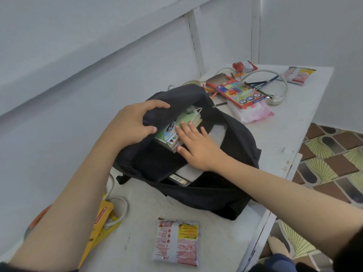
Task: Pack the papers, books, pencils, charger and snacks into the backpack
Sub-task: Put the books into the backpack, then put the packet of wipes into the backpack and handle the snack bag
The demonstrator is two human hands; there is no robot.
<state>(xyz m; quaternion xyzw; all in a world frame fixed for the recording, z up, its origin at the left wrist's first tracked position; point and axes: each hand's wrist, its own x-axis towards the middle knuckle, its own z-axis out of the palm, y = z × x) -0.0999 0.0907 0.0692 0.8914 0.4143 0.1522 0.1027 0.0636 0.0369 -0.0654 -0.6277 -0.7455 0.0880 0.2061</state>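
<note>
Head view, left hand [131,124]: fingers grip the floppy black backpack [216,195] rim, holding it open.
Right hand [198,148]: fingers straight, pressing books [167,133] inside the mouth.
Books: beneath right fingers; probably stiff, heavyish; push flat on covers.

White table [284,134], patterned floor tiles [334,154]

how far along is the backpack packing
Done: books and white sheets sit inside the backpack. In hand: the left hand holds the backpack open while the right hand presses flat on the books. Left: pencil box, loose pencils, charger and snack packets lie on the table.
</note>
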